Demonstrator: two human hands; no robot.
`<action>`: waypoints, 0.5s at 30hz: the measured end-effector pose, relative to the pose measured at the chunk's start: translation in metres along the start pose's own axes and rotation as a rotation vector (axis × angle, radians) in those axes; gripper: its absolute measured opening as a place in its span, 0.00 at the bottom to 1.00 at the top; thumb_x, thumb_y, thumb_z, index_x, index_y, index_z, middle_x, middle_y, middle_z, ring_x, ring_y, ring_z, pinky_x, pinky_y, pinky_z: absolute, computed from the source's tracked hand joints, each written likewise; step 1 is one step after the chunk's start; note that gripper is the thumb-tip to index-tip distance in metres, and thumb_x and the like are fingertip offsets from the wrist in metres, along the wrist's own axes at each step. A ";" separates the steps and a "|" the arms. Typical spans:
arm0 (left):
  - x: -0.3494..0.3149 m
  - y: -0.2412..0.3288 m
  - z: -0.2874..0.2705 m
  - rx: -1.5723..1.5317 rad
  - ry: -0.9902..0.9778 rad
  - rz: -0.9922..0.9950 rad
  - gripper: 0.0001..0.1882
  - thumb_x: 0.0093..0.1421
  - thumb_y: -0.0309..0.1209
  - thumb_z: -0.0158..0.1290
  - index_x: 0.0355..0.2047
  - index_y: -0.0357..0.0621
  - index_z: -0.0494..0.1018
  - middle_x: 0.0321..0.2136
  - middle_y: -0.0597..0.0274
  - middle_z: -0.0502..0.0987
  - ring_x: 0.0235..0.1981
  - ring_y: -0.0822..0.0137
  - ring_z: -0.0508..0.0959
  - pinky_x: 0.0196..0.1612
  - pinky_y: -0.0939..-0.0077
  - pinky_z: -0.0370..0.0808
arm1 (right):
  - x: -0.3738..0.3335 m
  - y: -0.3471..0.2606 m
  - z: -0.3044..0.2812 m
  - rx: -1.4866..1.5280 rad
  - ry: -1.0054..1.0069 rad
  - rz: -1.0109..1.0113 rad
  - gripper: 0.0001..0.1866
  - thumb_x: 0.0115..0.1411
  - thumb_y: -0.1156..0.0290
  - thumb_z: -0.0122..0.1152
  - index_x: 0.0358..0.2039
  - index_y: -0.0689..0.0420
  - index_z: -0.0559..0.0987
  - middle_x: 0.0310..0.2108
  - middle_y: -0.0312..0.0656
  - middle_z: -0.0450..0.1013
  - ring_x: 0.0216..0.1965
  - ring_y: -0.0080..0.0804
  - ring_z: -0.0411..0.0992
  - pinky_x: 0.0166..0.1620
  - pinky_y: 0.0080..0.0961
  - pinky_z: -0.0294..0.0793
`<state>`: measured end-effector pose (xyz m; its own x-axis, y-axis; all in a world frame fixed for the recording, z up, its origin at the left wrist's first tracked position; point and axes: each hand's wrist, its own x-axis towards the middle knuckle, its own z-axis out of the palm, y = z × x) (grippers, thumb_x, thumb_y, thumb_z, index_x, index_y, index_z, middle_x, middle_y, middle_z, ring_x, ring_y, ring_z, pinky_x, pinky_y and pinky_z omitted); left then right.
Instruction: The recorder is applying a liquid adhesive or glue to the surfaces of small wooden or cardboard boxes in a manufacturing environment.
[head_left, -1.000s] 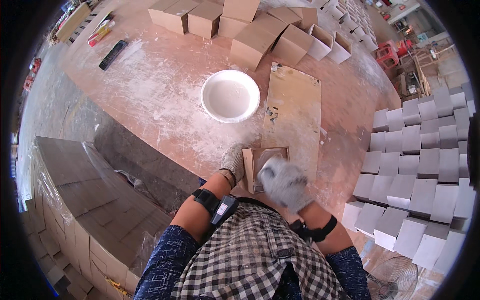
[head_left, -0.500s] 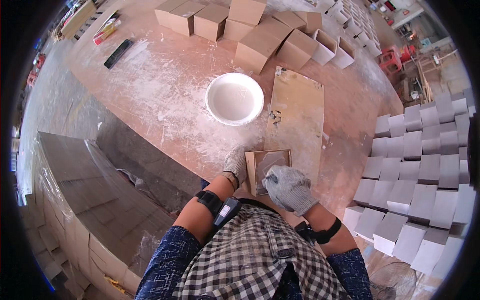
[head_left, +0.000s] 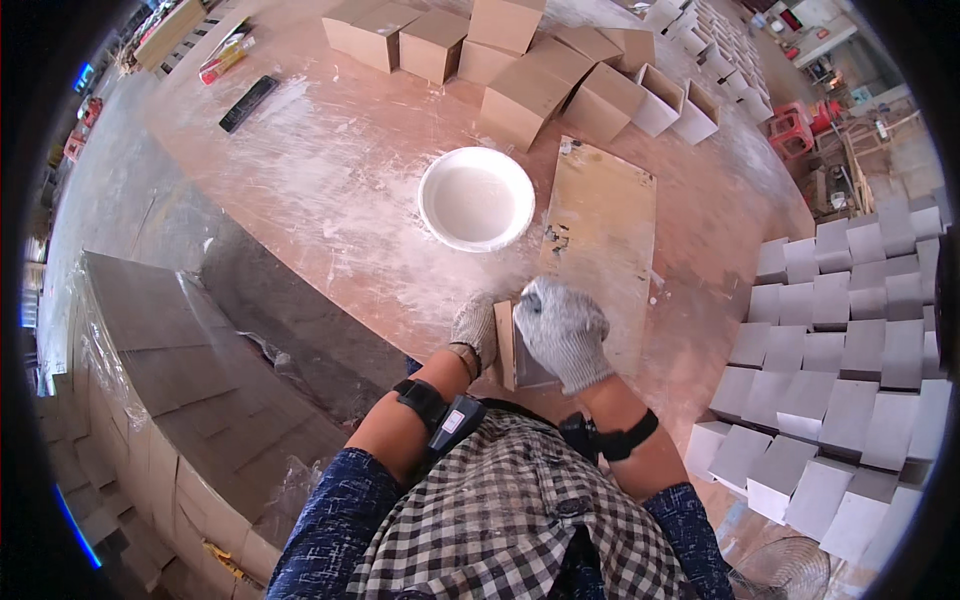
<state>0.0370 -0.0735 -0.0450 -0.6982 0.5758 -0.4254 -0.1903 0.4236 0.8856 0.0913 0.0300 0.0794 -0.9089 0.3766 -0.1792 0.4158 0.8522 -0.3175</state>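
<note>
A small box (head_left: 506,345) of brown board stands at the table's near edge, one thin side wall showing and most of its inside covered by my glove. My left hand (head_left: 475,332), in a knitted glove, grips that box along its left side; its fingertips are partly hidden. Over the box's far part is my right hand (head_left: 565,335), also gloved and closed, with a dark spot at its fingertips; whatever it pinches is hidden. Beyond both hands sits a white round bowl (head_left: 477,199) with pale powdery or pasty stuff in it.
A stained flat board (head_left: 600,240) lies right of the bowl. Brown boxes (head_left: 535,90) crowd the table's far side. Near the left edge are a black remote control (head_left: 249,104) and a red-yellow packet (head_left: 226,58). Pale boxes (head_left: 845,360) are stacked at right; plastic-wrapped cardboard (head_left: 190,350) stands left.
My right hand has moved away from me and slightly left, from the box's near right part to its far part. My left hand keeps its hold on the side. The whole view has shifted slightly.
</note>
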 end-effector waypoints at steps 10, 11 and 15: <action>0.025 -0.055 0.016 -0.471 0.030 -0.140 0.15 0.60 0.37 0.43 0.33 0.40 0.74 0.28 0.58 0.77 0.26 0.63 0.77 0.29 0.68 0.75 | -0.001 0.013 -0.020 0.042 0.064 0.030 0.10 0.50 0.64 0.58 0.29 0.56 0.79 0.27 0.51 0.75 0.34 0.50 0.74 0.39 0.42 0.73; 0.017 -0.031 0.014 -0.659 0.055 -0.262 0.15 0.60 0.37 0.43 0.32 0.40 0.75 0.27 0.58 0.77 0.25 0.63 0.76 0.29 0.68 0.75 | 0.000 0.032 -0.020 0.035 0.042 0.079 0.11 0.50 0.63 0.58 0.29 0.56 0.79 0.27 0.51 0.75 0.34 0.50 0.74 0.39 0.42 0.73; 0.024 -0.051 0.018 -0.916 0.090 -0.406 0.15 0.60 0.36 0.42 0.32 0.39 0.75 0.27 0.58 0.76 0.24 0.62 0.76 0.29 0.65 0.75 | -0.008 0.043 -0.019 -0.082 0.069 0.070 0.12 0.53 0.61 0.57 0.29 0.57 0.78 0.30 0.51 0.75 0.35 0.51 0.74 0.41 0.42 0.72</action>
<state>0.0425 -0.0684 -0.1034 -0.5052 0.4360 -0.7448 -0.8564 -0.1468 0.4950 0.1156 0.0700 0.0848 -0.8792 0.4576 -0.1331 0.4764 0.8490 -0.2286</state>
